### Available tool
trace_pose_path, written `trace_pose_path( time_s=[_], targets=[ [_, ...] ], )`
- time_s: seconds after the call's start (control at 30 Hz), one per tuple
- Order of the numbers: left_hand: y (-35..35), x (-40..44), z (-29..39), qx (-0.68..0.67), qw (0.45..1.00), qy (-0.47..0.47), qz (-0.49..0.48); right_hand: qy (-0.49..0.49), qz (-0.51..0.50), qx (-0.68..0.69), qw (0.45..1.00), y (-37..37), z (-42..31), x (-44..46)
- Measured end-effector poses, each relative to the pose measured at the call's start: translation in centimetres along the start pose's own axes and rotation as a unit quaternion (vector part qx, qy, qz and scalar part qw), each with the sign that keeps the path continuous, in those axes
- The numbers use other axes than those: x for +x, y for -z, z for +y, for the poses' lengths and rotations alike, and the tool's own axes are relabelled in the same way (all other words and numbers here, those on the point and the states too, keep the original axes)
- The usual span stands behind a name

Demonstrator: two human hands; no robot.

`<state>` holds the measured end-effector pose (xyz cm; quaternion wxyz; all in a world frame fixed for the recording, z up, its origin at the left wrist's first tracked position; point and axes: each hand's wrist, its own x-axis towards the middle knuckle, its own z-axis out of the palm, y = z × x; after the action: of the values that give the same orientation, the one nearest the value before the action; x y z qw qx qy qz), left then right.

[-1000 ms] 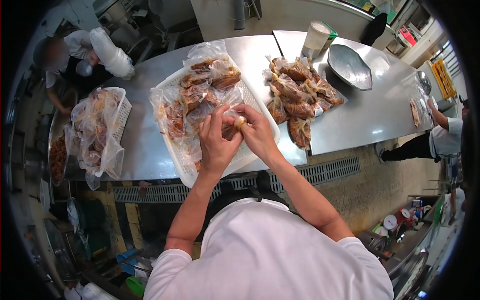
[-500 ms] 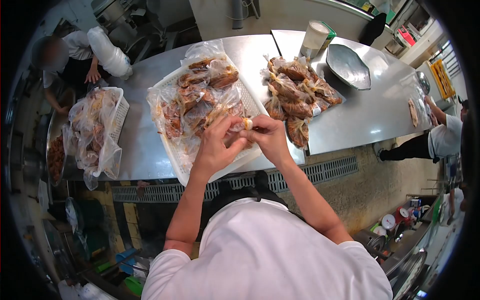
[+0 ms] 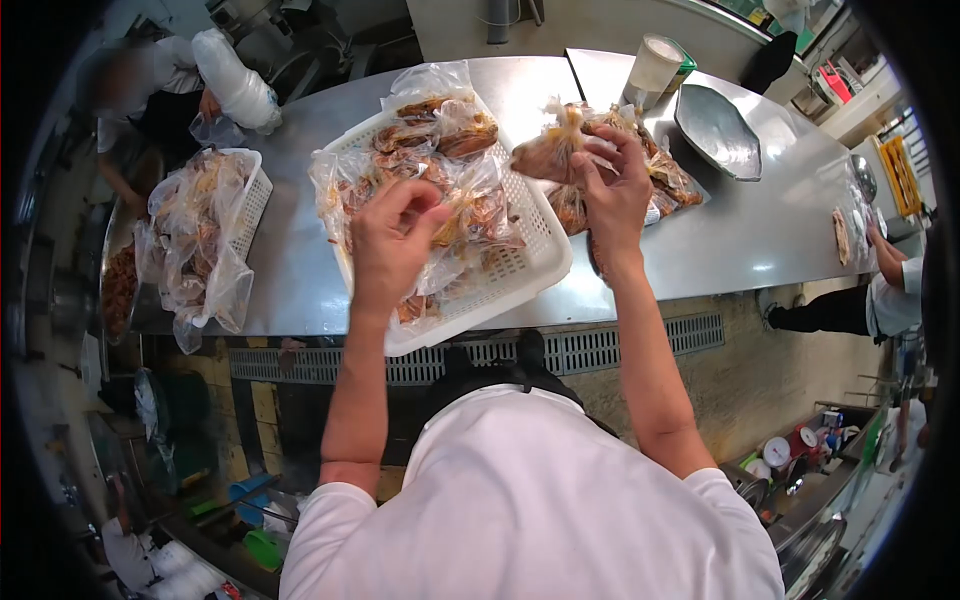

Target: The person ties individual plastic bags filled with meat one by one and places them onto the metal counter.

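My right hand [image 3: 617,185] is at a clear plastic bag of brown food [image 3: 548,157], its neck gathered at the top. The fingers press on the bag's right side, above a pile of similar filled bags [image 3: 672,180] on the steel table. Loosely curled, my left hand [image 3: 392,240] hovers above the white perforated basket [image 3: 545,250] with nothing visible in it; a gap shows between thumb and fingers. Inside the basket lie several plastic bags of reddish-brown food [image 3: 465,135], partly hidden behind the left hand.
A smaller white basket [image 3: 255,200] piled with bagged food stands at left, near a co-worker [image 3: 165,85]. Beyond the pile are a whitish container [image 3: 652,68] and a dark, angular tray [image 3: 715,130]. Another person [image 3: 895,290] works at the far right of the steel table [image 3: 300,270].
My hands have parted from around the bag's neck over the basket. My right hand has moved right and away from me with the bag, while my left has drawn left. The view has shifted slightly.
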<state>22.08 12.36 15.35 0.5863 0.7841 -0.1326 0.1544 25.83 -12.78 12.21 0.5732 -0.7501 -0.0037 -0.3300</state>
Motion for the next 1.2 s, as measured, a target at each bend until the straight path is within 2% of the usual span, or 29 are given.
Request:
trace_pose_path(
  time_s=[0.07, 0.1, 0.17, 0.2, 0.27, 0.3, 0.33, 0.4, 0.43, 0.47, 0.5, 0.53, 0.6, 0.67, 0.7, 0.73, 0.8, 0.83, 0.87, 0.9, 0.97, 1.03, 1.07, 1.13, 1.17, 1.2],
  targets=[
    [2.9, -0.4, -2.9, 0.200, 0.972, 0.067, -0.104, -0.014, 0.034, 0.048, 0.998, -0.1, 0.1, -0.2],
    [4.1, -1.2, -5.4, 0.203, 0.971, 0.067, -0.104, -0.011, -0.020, 0.022, 0.999, 0.1, 0.7, -1.0],
    [5.2, -4.1, -10.5, 0.360, 0.877, 0.085, -0.306, -0.029, -0.094, 0.007, 0.995, -0.1, 1.3, -3.0],
    [4.8, -5.6, -11.1, 0.361, 0.877, 0.086, -0.306, -0.030, -0.095, 0.008, 0.995, -0.6, 1.5, -4.1],
    [3.9, -8.4, -11.9, 0.542, 0.798, 0.042, -0.259, -0.055, -0.212, 0.026, 0.975, -1.6, 1.8, -6.3],
    [4.3, -9.3, -14.6, 0.538, 0.807, 0.006, -0.242, -0.066, -0.271, 0.021, 0.960, -2.0, 1.9, -7.3],
    [4.5, -8.6, -14.1, 0.539, 0.807, 0.005, -0.242, -0.076, -0.329, 0.015, 0.941, -2.4, 1.2, -8.0],
    [4.9, -6.9, -12.7, 0.400, 0.885, 0.079, -0.224, -0.081, -0.361, 0.049, 0.928, -3.2, 0.3, -9.6],
    [5.3, -5.7, -11.8, 0.400, 0.885, 0.080, -0.224, -0.064, -0.424, 0.026, 0.903, -3.8, 0.2, -10.3],
    [5.8, -4.5, -10.7, 0.341, 0.905, 0.122, -0.224, -0.046, -0.486, 0.005, 0.873, -4.5, 0.0, -11.1],
    [6.1, -3.5, -9.6, 0.281, 0.919, 0.162, -0.223, -0.045, -0.486, 0.006, 0.873, -5.5, -0.4, -12.2],
    [6.2, -2.8, -8.2, 0.281, 0.919, 0.161, -0.224, -0.008, -0.463, 0.006, 0.887, -6.5, -0.9, -13.5],
    [5.7, -1.7, -6.0, 0.150, 0.966, 0.170, -0.122, 0.027, -0.436, 0.004, 0.900, -8.5, -1.0, -15.1],
    [5.3, -1.6, -5.4, 0.115, 0.977, 0.152, -0.094, -0.039, -0.445, 0.000, 0.894, -10.2, -0.3, -16.2],
    [5.2, -1.7, -5.0, 0.037, 0.988, 0.136, -0.061, -0.059, -0.425, 0.023, 0.903, -10.4, -0.5, -15.8],
    [5.3, -1.9, -4.6, -0.041, 0.992, 0.120, -0.029, -0.058, -0.425, 0.024, 0.903, -10.2, -0.4, -15.3],
    [6.7, -2.2, -4.4, -0.055, 0.994, 0.097, -0.010, -0.056, -0.406, 0.025, 0.912, -9.0, -0.2, -13.9],
    [7.1, -2.5, -4.4, -0.071, 0.995, 0.073, 0.008, -0.054, -0.334, 0.046, 0.940, -8.8, -0.5, -13.1],
    [6.9, -2.8, -4.5, -0.072, 0.995, 0.075, 0.008, -0.055, -0.335, 0.045, 0.940, -8.7, -1.0, -12.7],
    [6.6, -3.1, -4.6, -0.099, 0.992, 0.079, -0.017, -0.012, -0.259, 0.049, 0.964, -8.5, -3.0, -11.8],
    [5.3, -3.6, -4.6, -0.108, 0.991, 0.064, -0.052, 0.034, -0.181, 0.053, 0.982, -9.3, -3.7, -11.2],
    [4.4, -3.5, -3.7, -0.132, 0.990, 0.037, -0.030, 0.070, -0.338, 0.056, 0.937, -10.6, -2.5, -11.0],
    [4.2, -3.3, -3.3, -0.157, 0.988, 0.012, -0.009, 0.068, -0.334, 0.055, 0.939, -10.9, -2.1, -10.5],
    [4.3, -3.4, -2.9, -0.107, 0.994, -0.004, 0.007, 0.021, -0.297, 0.125, 0.946, -11.2, -2.5, -8.7],
    [4.1, -3.7, -2.7, 0.061, 0.998, -0.025, -0.021, 0.049, -0.262, 0.134, 0.955, -10.9, -2.7, -7.6],
    [4.1, -3.9, -2.7, 0.227, 0.972, -0.043, -0.046, 0.049, -0.263, 0.134, 0.954, -10.4, -3.4, -6.6]
  ],
)
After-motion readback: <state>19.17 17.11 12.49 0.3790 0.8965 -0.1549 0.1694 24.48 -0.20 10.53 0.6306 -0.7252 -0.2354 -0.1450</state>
